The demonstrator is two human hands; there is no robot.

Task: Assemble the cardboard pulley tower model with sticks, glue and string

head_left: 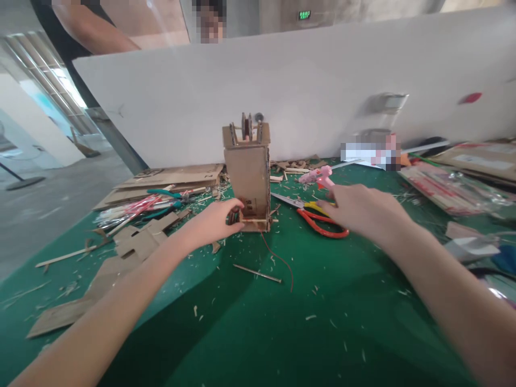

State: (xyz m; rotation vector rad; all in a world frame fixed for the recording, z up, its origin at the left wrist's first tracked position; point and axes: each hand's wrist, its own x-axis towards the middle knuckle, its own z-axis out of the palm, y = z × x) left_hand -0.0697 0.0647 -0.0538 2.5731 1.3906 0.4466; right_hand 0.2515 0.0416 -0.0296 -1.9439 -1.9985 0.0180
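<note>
A cardboard tower (246, 174) stands upright on the green table, with cardboard discs (246, 126) mounted between supports at its top. At its lower left side, my left hand (220, 220) is closed with thumb and fingers around a ridged cardboard wheel (234, 215). A thin reddish string (278, 255) trails from the tower's base onto the table. My right hand (358, 209) is over the scissors (322, 221), fingers apart near their yellow and red handles. Its fingertips are partly hidden. Just behind that hand lies a pink glue gun (318, 176).
A metal nail-like rod (257, 273) lies in front of the tower. Cardboard scraps (141, 239), teal-handled pliers (165, 204) and flat cardboard (161, 180) are on the left. Packaged sticks (443, 188) lie on the right. A white panel (306, 97) stands behind; a person is beyond it.
</note>
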